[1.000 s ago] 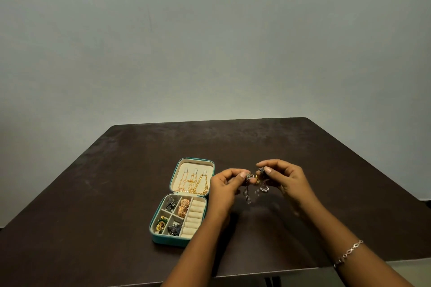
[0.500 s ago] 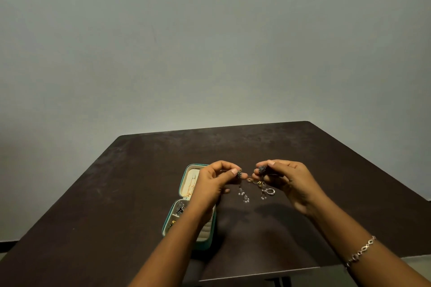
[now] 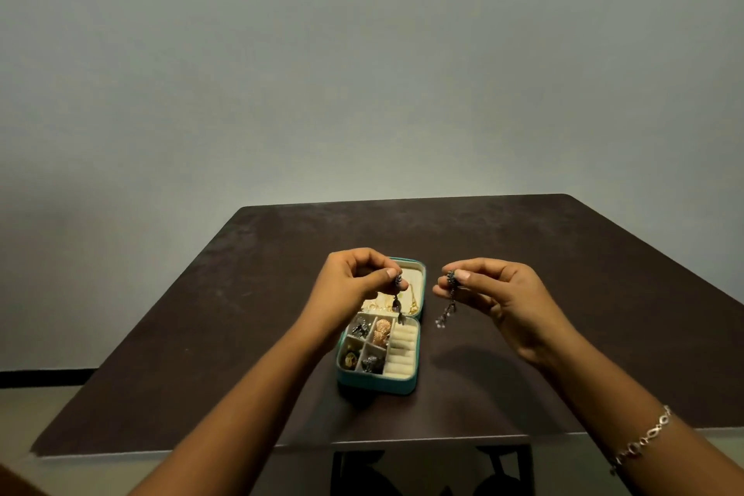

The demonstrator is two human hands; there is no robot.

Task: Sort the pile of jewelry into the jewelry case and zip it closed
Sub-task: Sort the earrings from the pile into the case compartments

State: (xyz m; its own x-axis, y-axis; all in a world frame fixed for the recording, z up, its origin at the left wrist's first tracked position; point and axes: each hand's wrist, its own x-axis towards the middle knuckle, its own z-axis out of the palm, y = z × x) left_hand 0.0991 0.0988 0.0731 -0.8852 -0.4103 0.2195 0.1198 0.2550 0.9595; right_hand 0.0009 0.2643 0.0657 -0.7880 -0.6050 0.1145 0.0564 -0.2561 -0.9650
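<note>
Teal jewelry case (image 3: pixel 374 385) open on table (image 3: pixel 201 334) | left hand (image 3: pixel 354 286) pinches dangling earring (image 3: pixel 397 300) above case | right hand (image 3: pixel 495 294) pinches second earring (image 3: pixel 447 304) right of case

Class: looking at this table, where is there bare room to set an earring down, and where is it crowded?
Bare table right of the jewelry case, and left of it. Crowded: the case's filled small compartments, under the left hand.

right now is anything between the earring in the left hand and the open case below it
Nothing visible. The left hand pinches a dangling earring above the open jewelry case; its lid is up, and only air shows between the earring and the compartments.
</note>
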